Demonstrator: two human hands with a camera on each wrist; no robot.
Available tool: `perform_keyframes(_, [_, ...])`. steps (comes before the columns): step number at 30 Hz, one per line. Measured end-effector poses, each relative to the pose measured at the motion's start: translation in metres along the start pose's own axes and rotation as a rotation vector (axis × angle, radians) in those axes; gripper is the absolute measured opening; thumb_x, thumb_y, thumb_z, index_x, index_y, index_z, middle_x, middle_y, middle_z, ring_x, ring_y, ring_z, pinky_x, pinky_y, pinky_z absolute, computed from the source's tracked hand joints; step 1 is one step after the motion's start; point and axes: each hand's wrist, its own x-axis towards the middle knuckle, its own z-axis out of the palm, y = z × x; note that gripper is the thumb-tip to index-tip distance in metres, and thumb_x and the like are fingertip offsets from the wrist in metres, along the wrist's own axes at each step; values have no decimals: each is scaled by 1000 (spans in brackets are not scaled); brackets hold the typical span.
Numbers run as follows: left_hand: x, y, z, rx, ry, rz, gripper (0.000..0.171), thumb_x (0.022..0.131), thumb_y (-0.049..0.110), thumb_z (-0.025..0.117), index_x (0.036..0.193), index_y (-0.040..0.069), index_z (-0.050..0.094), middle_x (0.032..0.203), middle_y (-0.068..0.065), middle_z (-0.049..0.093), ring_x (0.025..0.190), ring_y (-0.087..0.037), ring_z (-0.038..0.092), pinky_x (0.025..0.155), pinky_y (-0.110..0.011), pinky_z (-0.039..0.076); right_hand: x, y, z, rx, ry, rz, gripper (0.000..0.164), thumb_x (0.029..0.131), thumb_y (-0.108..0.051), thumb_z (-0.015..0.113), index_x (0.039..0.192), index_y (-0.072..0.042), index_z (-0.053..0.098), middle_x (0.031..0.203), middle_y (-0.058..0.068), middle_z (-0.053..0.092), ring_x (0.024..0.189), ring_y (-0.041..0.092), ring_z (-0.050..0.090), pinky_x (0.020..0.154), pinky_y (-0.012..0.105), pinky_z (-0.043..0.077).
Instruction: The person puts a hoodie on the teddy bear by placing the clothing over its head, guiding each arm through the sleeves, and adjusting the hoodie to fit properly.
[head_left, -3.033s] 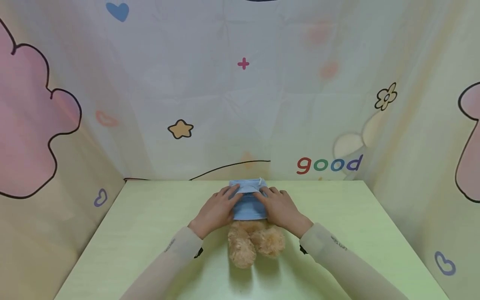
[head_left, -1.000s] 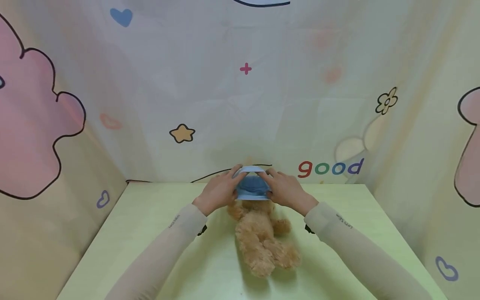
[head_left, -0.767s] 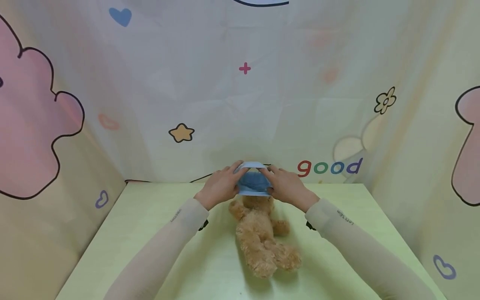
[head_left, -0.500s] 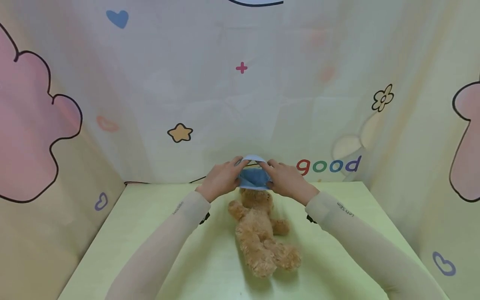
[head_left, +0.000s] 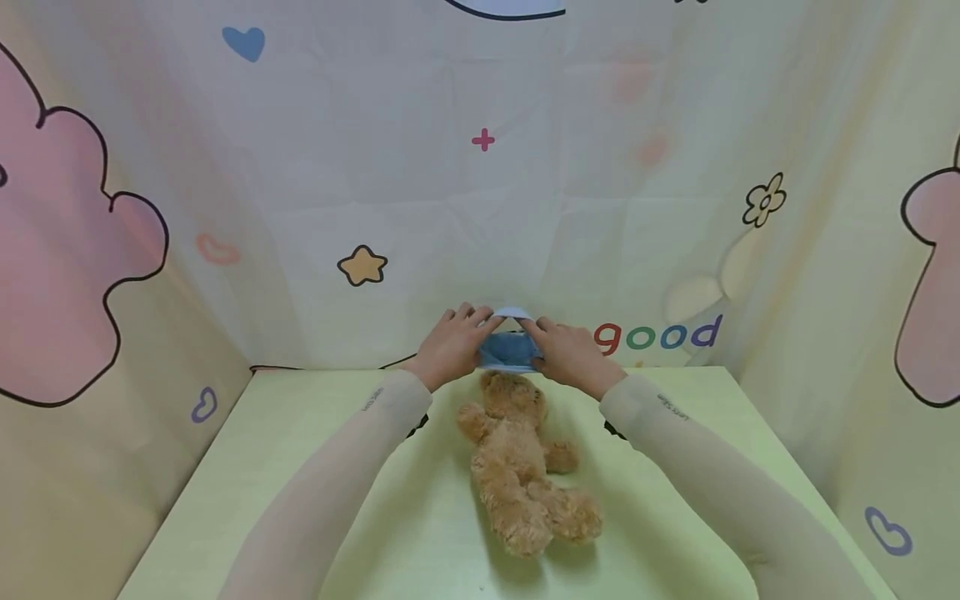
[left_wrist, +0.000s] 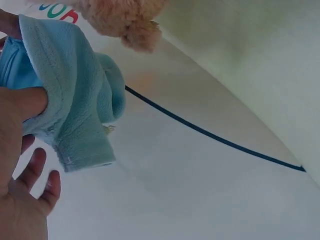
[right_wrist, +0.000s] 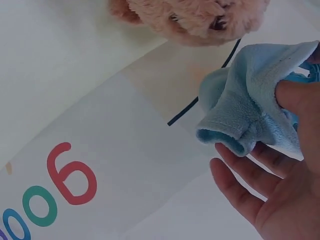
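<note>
My left hand (head_left: 450, 346) and right hand (head_left: 573, 354) hold a small light-blue fleece top (head_left: 510, 352) between them, each pinching one side of its hem. The hem is spread into a loop, and the darker blue inside shows. In the left wrist view, the thumb hooks over the edge of the fleece (left_wrist: 75, 95) while lower fingers stay loose. A short sleeve (right_wrist: 225, 132) hangs with its cuff gaping in the right wrist view. Below the garment, a tan plush teddy bear (head_left: 513, 458) lies on the table, legs toward me, its head just under the fleece.
The pale green table (head_left: 315, 467) ends at a patterned curtain (head_left: 420, 167) behind the hands. Side curtains (head_left: 840, 333) close in left and right. Printed letters (head_left: 656, 335) mark the back curtain near my right hand.
Both hands have lifted the blue top up and away from the bear, toward the back curtain. The bear's head, arms and body, covered earlier, now show; its legs lie farther right.
</note>
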Motion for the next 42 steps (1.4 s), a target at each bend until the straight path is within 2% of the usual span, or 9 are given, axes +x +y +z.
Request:
perform_keyframes(7, [6,-3,14,-130,-30,35,63,95,14,64,151,16,37,142,-6,47,97,-19,64,71,-30,53,5,3,9,-15,27,-4,61,89,-32,73,139,-11,46,108,9,57,72,23,61,48,32,44])
perform_keyframes(11, [9,-5,21,-174,-85,47,67,94,16,65,153,14,34,145,-7,43,82,-15,63,71,-29,52,7,4,17,-26,51,-6,53,88,-32,74,131,-10,50,102,7,57,69,21,59,48,31,43])
perform_keyframes(15, [11,-5,25,-193,-133,43,70,94,17,66,155,12,30,150,-9,40,81,-13,62,73,-29,52,9,5,22,-1,68,-8,52,88,-28,75,128,-9,49,90,5,62,60,19,58,49,32,46])
perform_keyframes(19, [13,-4,23,-244,-146,44,63,95,13,63,152,11,35,142,-10,46,74,-13,61,70,-28,51,9,5,26,38,54,-11,51,88,-26,75,128,-8,48,67,1,58,48,14,50,45,29,41])
perform_keyframes(22, [15,-3,22,-249,-141,51,58,96,10,62,149,10,40,134,-9,50,79,-15,63,74,-29,53,9,7,28,67,35,-5,50,89,-26,74,128,-5,50,62,1,55,48,14,49,45,29,39])
perform_keyframes(31, [17,1,30,-208,-220,8,73,94,16,66,156,10,27,157,-13,33,90,-21,68,87,-35,55,10,15,44,165,-37,27,55,96,-24,64,141,-1,42,100,13,69,75,25,67,64,39,54])
perform_keyframes(35, [19,1,34,-165,-254,-10,70,99,14,59,157,10,22,161,-15,25,68,-15,65,99,-41,50,10,17,46,198,-70,25,56,99,-22,59,145,-1,37,116,18,67,84,31,69,71,44,56])
perform_keyframes(39, [20,0,35,-168,-266,-15,66,101,12,53,158,11,19,163,-14,20,48,-10,48,80,-37,54,11,19,49,237,-154,46,60,100,-21,55,151,-1,29,142,21,53,95,34,68,82,46,55])
perform_keyframes(42, [19,-1,36,-200,-287,-22,67,100,13,54,158,12,20,164,-13,17,49,-14,49,65,-36,50,11,19,52,264,-245,63,65,101,-21,52,155,-2,21,155,22,35,84,30,68,76,41,54])
